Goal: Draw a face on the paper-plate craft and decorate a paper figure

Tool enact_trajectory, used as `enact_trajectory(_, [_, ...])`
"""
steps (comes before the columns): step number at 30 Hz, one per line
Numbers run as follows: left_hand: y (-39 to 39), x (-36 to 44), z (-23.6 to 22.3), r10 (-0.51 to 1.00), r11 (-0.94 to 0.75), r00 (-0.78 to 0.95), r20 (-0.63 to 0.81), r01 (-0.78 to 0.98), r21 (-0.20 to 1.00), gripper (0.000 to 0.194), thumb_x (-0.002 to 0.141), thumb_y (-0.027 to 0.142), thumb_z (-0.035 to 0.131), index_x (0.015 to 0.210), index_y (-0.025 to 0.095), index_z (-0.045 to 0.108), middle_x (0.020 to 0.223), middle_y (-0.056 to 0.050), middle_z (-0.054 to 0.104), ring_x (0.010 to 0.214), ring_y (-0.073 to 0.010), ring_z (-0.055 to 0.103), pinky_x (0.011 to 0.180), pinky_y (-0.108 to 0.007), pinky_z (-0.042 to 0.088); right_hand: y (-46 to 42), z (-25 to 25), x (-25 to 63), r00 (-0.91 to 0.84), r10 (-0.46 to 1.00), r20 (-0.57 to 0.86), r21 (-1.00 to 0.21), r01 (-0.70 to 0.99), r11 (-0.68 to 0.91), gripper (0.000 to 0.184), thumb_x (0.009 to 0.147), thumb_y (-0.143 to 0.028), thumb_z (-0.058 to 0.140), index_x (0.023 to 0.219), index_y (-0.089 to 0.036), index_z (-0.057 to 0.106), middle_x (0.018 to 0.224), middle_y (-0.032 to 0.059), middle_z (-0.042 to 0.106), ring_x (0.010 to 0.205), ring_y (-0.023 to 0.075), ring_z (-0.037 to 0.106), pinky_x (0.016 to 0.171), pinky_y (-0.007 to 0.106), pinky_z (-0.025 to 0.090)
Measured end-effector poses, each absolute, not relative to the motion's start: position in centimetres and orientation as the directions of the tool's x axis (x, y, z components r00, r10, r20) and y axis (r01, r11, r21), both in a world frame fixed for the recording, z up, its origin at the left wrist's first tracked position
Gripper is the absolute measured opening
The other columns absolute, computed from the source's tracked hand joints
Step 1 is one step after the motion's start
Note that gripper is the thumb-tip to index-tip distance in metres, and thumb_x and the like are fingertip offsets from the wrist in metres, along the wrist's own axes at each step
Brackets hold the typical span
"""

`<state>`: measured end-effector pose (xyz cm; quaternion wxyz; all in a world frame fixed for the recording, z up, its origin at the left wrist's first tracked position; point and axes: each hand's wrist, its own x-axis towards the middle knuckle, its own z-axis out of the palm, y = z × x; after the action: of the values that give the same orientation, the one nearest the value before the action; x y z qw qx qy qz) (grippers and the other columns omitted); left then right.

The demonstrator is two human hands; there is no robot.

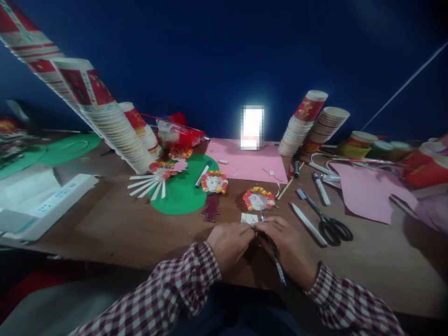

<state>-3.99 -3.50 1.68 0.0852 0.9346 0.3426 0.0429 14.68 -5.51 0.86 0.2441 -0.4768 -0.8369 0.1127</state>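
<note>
My left hand [231,245] is closed, its fingertips at the lower edge of a small white paper piece [249,218] with faint drawn lines. Beside it my right hand [285,247] has a slim pen [276,261] tucked along its palm side. Thumb and fingers of both hands meet at the paper, partly hiding it. Just beyond lies a round paper face [258,199] with a frilled red and yellow rim. To its left rests a similar frilled face [213,182] above a dark maroon paper cutout [211,207].
Scissors [332,228] and a white marker [308,224] lie to the right. Leaning stacks of paper cups [105,116] stand left, others [303,123] back right. Green paper [175,200], pink paper [231,161], a bright phone-like screen [252,126] and a white power strip [59,205] surround the workspace.
</note>
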Motion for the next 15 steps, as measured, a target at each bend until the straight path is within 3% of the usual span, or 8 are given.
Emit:
enact_trajectory(8, [-3.6,-4.1,1.8,0.640,-0.756,0.768,0.016,0.626,0.190,0.022,0.083,0.016,0.050,0.105,0.017,0.051,0.101,-0.004,0.059,0.091,-0.0179,0.056,0.074,-0.030,0.049,-5.2,1.0,14.8,-0.471,0.821,0.323,-0.445,0.690,0.571,0.027,0.080,-0.010,0.052,0.104,-0.021,0.060,0.097,0.0065,0.067,0.101,0.0225,0.055,0.083,0.039,0.050])
enact_trajectory(15, [-3.3,-4.5,0.6,0.634,-0.761,0.763,0.127,0.585,0.282,0.016,0.082,0.016,0.049,0.097,0.017,0.054,0.100,-0.003,0.060,0.086,-0.0171,0.057,0.074,-0.030,0.048,-5.1,0.7,14.4,-0.484,0.810,0.332,-0.305,0.757,0.577,0.026,0.079,-0.012,0.056,0.102,-0.021,0.062,0.095,0.0069,0.068,0.102,0.0249,0.054,0.088,0.043,0.047])
